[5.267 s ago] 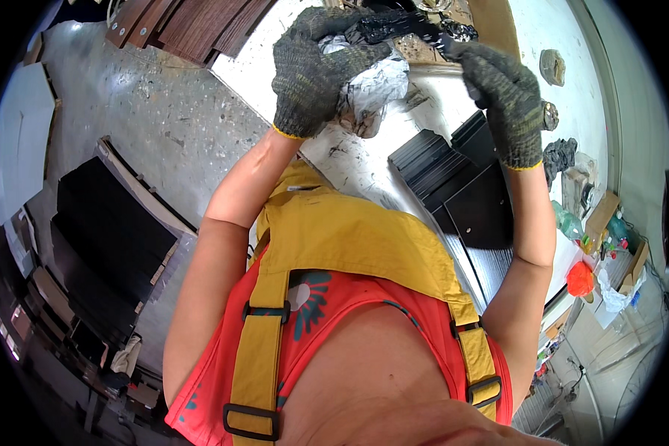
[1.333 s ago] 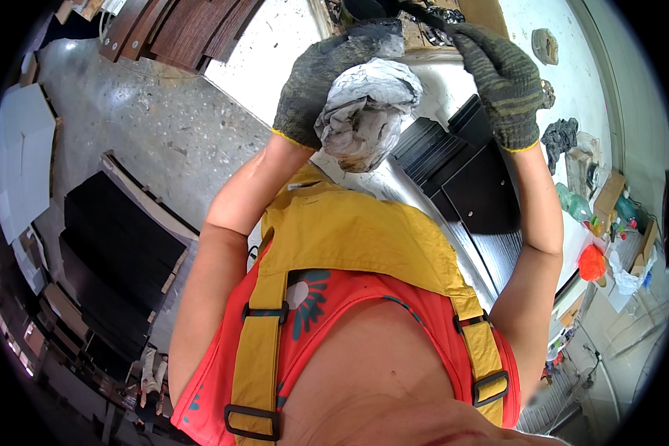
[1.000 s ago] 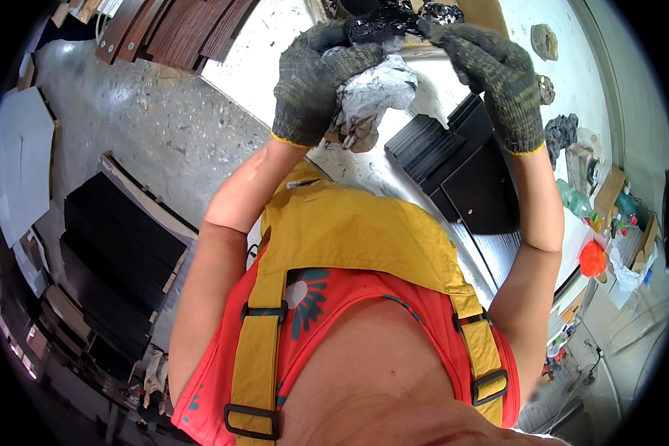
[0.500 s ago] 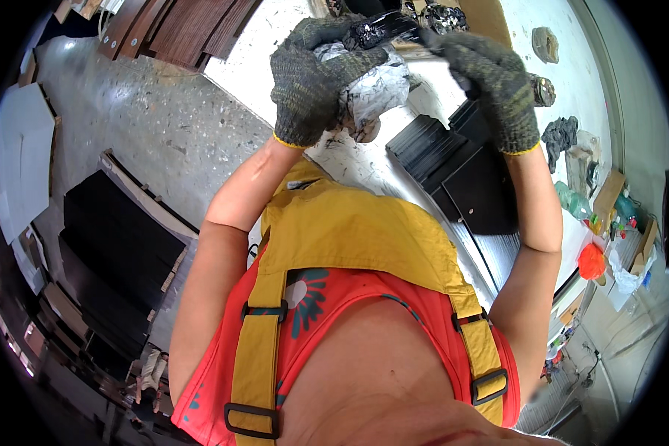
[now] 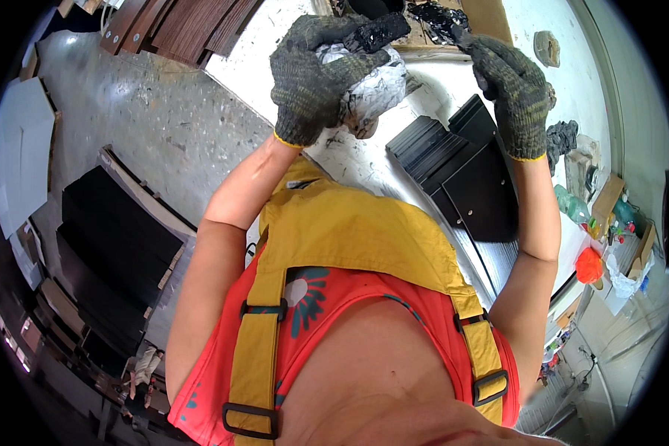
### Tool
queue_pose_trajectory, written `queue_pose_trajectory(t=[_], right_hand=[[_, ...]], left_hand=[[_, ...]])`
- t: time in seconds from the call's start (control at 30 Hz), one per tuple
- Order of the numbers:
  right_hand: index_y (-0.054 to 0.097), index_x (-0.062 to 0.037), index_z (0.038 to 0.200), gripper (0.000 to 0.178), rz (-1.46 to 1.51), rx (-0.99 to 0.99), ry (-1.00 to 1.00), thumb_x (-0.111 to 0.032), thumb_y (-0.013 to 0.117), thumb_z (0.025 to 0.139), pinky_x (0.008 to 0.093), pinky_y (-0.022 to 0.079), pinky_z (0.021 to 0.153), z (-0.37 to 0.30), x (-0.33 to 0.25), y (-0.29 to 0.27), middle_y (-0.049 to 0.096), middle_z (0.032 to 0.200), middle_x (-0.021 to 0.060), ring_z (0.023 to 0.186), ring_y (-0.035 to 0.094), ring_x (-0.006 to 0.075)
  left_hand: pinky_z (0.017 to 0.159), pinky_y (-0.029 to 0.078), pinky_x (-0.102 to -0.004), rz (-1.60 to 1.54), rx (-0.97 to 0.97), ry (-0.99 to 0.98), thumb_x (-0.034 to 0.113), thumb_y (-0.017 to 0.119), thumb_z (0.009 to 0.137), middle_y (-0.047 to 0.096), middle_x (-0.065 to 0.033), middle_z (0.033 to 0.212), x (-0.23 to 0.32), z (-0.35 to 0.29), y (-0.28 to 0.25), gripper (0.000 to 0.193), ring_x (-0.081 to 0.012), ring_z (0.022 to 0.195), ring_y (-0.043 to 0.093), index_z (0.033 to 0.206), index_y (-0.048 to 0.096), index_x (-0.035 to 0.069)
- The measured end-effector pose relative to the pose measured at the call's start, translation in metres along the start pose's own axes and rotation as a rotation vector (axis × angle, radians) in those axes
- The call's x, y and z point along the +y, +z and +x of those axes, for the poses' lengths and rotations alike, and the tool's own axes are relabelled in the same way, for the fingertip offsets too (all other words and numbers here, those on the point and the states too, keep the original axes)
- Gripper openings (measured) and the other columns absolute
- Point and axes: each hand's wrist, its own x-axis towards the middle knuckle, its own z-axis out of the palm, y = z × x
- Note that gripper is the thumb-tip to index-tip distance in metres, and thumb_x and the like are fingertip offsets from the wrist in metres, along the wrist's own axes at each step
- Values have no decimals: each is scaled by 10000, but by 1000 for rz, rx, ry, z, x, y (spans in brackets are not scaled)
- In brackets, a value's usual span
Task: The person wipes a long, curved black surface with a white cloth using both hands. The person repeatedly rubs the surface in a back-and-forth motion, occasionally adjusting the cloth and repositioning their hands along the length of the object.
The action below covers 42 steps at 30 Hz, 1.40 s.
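Observation:
Both my hands wear dark, green-flecked knit gloves with yellow cuffs. My left hand (image 5: 305, 82) is closed, pinching a dark, glossy black lump (image 5: 379, 33) between thumb and fingers. A crumpled whitish plastic bundle (image 5: 375, 89) with black smears sits against the same hand, just under the lump. My right hand (image 5: 509, 89) is held apart at the right, fingers bent and pressed together. Its fingertips are close to crinkled black shreds (image 5: 435, 21) in a wooden tray (image 5: 490, 22). Whether a strand is in them is too small to make out.
Black ribbed panels (image 5: 472, 171) lie on the white table (image 5: 349, 160) below my right hand. Brown wooden boards (image 5: 189, 30) stand at the far left. A roll of tape (image 5: 546, 48), a dark crumpled rag (image 5: 563, 140) and plastic bottles (image 5: 572, 202) line the right side.
My right hand has moved slightly right, away from my left. The stretched black film between the hands no longer shows. The left hand stays almost in place, its black lump now plainer to see.

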Motion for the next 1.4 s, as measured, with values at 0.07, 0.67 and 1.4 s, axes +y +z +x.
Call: queue_pose_trajectory(t=[0.07, 0.67, 1.4], right_hand=[[744, -107, 1183, 249, 41, -92, -11, -157, 622, 972, 194, 472, 569, -2, -10, 2, 723, 947, 13, 659, 573, 45], [734, -89, 1175, 307, -124, -92, -182, 0, 601, 914, 221, 484, 652, 1, -3, 9, 725, 1018, 53, 734, 597, 87], [735, -59, 1159, 239, 70, -217, -123, -54, 609, 955, 221, 440, 529, 8, -2, 12, 689, 895, 18, 575, 488, 61]], left_hand=[[793, 547, -337, 15, -15, 27, 256, 875, 724, 717, -89, 966, -1, 0, 1, 383, -227, 862, 698, 1041, 760, 74], [794, 538, -321, -35, -9, 31, 193, 888, 734, 701, -80, 970, 5, 0, -1, 372, -221, 875, 685, 1034, 734, 36], [844, 530, -330, 24, -2, 117, 96, 884, 709, 688, -104, 1008, 7, -4, -4, 359, -243, 919, 664, 1025, 728, 29]])
